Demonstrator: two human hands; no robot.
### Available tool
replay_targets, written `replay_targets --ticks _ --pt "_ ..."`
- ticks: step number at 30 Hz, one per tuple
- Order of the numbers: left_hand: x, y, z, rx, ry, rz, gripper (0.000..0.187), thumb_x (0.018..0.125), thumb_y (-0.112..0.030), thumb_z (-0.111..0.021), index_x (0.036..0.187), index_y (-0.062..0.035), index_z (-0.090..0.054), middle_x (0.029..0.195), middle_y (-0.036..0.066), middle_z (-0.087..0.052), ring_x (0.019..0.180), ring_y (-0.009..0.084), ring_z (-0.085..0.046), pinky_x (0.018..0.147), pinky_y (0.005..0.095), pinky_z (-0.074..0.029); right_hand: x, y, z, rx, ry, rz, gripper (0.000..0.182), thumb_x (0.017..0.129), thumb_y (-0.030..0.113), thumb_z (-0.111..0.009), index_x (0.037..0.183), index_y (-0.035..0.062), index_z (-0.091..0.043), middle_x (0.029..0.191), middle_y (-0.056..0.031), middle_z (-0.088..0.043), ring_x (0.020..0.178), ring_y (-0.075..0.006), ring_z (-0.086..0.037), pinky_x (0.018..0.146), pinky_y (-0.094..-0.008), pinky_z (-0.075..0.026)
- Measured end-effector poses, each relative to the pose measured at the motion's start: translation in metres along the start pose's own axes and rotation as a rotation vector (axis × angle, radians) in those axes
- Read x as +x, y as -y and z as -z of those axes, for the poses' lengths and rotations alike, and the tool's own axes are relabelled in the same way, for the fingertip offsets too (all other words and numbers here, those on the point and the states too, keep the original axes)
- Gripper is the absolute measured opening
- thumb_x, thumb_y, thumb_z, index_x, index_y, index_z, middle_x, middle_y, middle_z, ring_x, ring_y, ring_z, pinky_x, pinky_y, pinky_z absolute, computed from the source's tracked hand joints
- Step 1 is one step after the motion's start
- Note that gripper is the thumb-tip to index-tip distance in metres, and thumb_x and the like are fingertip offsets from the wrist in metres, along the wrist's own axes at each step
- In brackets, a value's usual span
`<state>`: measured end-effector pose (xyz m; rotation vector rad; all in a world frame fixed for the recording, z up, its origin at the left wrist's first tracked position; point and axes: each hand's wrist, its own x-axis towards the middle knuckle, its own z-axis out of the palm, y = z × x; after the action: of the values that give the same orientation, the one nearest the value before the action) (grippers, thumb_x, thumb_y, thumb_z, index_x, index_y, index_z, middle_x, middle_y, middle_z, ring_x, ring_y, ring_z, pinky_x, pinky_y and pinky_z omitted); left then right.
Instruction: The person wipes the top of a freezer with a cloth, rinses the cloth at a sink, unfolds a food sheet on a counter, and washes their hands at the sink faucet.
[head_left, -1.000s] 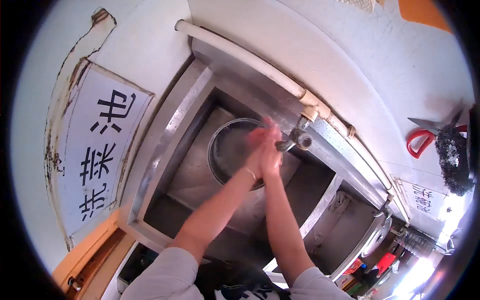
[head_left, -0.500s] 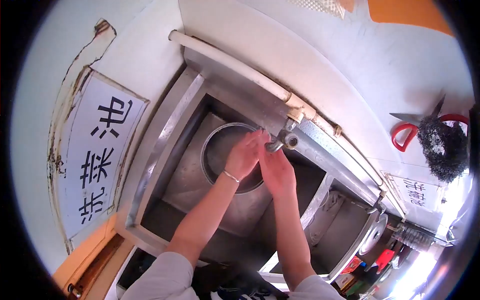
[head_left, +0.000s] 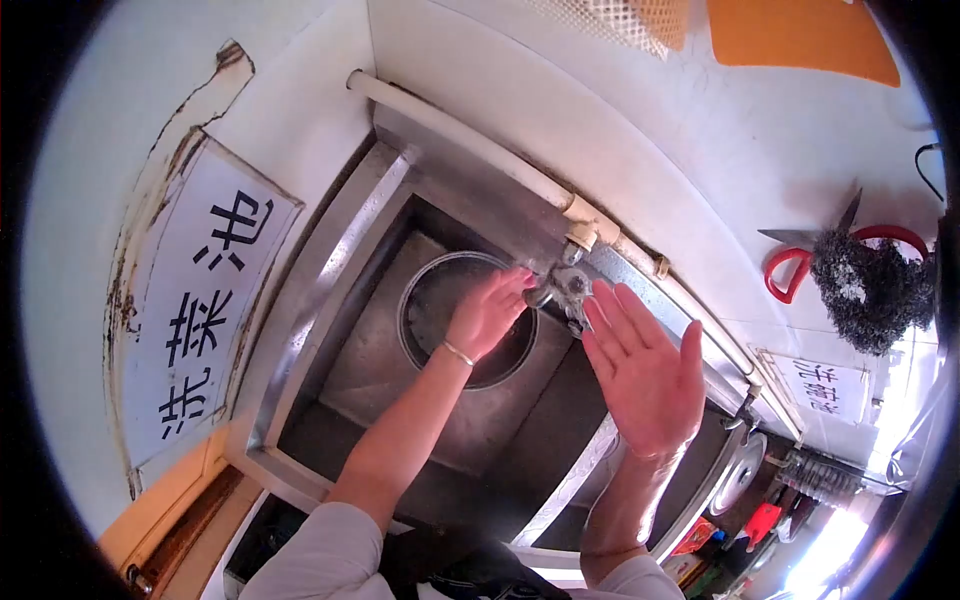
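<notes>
My left hand (head_left: 488, 312), with a bracelet (head_left: 459, 353) on its wrist, reaches over the sink with fingers stretched out beside the tap's spout. It holds nothing that I can see. My right hand (head_left: 645, 380) is raised to the right of the metal tap (head_left: 568, 284), palm showing and fingers straight. Its wrist glistens wet, and water glints on the tap body. Below my left hand, a round metal-rimmed vessel (head_left: 406, 322) sits in the steel sink (head_left: 350, 385); my left hand and forearm cover part of it.
A pale pipe (head_left: 470, 140) runs along the wall behind the tap. A second basin (head_left: 690, 450) lies to the right. Red-handled scissors (head_left: 790, 275) and a dark steel-wool scourer (head_left: 865, 290) hang on the wall. A lettered sign (head_left: 215, 300) is on the left wall.
My right hand has moved from under the tap, beside my left, to the right and up, opening its palm. My left hand stays near the spout. Water now shows on the tap.
</notes>
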<state>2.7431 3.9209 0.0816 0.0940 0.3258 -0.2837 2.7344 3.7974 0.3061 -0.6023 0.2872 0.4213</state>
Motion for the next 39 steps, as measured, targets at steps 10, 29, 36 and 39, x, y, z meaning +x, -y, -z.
replay_targets --ticks 10,29,36,39 --pt "0.013 0.000 0.028 0.003 0.202 0.038 0.033 0.086 -0.027 -0.045 0.107 -0.0028 -0.051 0.115 0.011 -0.051 0.106 0.0198 -0.046 0.092 0.0329 -0.036 0.095 -0.120 0.141 -0.349 -0.120 0.109 0.024 0.088 0.024 -0.040 0.098 0.0055 -0.051 0.108 -0.0127 -0.052 0.105 -0.0258 -0.045 0.094 -0.0377 -0.033" --pt "-0.007 0.004 0.007 0.425 -0.065 0.243 0.027 0.086 -0.028 -0.045 0.101 -0.0075 -0.055 0.099 0.006 -0.055 0.092 0.0126 -0.051 0.081 0.0271 -0.041 0.094 -0.126 0.134 -0.979 0.005 0.082 0.040 0.085 0.026 -0.050 0.115 0.0013 -0.045 0.114 -0.0097 -0.048 0.107 -0.0221 -0.042 0.091 -0.0330 -0.033" --pt "0.025 0.023 0.025 0.540 -0.111 0.073 0.020 0.081 -0.018 -0.052 0.097 -0.0054 -0.051 0.093 0.002 -0.055 0.089 0.0110 -0.051 0.075 0.0257 -0.042 0.122 -0.134 0.190 -0.866 -0.118 -0.198 0.036 0.085 0.030 -0.048 0.109 0.0032 -0.047 0.093 -0.0103 -0.054 0.085 -0.0201 -0.052 0.072 -0.0337 -0.042" --pt "0.037 0.031 0.037 0.330 -0.269 -0.051 0.004 0.077 -0.011 -0.054 0.080 -0.0080 -0.054 0.085 -0.001 -0.057 0.076 0.0112 -0.052 0.067 0.0267 -0.043 0.125 -0.152 0.189 -0.669 -0.361 0.060 0.027 0.084 0.021 -0.050 0.103 0.0021 -0.051 0.098 -0.0086 -0.054 0.089 -0.0178 -0.051 0.076 -0.0306 -0.041"
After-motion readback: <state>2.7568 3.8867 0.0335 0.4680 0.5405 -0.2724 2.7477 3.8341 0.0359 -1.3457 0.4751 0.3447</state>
